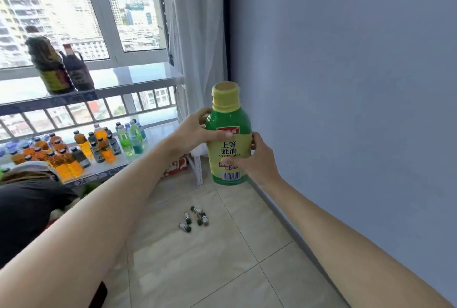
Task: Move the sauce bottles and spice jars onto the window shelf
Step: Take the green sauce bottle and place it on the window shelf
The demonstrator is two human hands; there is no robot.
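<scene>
Head view showed us an oyster sauce bottle [228, 134] held upright in the air before the grey wall [346, 85], our left hand [195, 132] curled round its upper body and our right hand [254, 156] gripping lower, thumb across the label. Two dark sauce bottles [59, 65] stood touching on the window shelf [138, 80]. Small jars [195, 217], perhaps spice, lay clustered on the floor [197, 270]. Drink bottles [99, 144] crowded the lower shelf.

Both hands, left hand [195, 129] and right hand [254, 159], holding upright oyster sauce bottle [228, 134], small jars [195, 217] on floor [197, 270], two dark bottles [61, 67] on far-left window shelf [128, 80]
</scene>
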